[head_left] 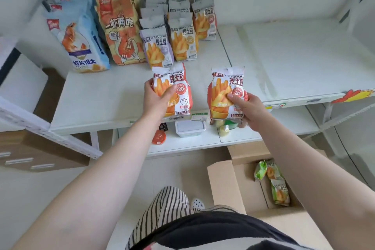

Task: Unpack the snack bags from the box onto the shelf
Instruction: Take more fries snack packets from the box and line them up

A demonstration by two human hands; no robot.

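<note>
In the head view, the left hand [156, 95] grips one red fries bag [176, 89] and the right hand [246, 105] grips another [225, 91], both upright over the shelf [101, 97] front. The fries-bag rows [182, 36] stand at twelve o'clock, nearer the left hand; the box [225, 184] with remaining bags lies at five o'clock.

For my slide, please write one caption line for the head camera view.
Left hand and right hand each hold a red fries bag above the white shelf.

2 red fries bags [183, 95] [224, 91] upright over white shelf [101, 103]; green bags [279, 186] in cardboard box [227, 184].
</note>
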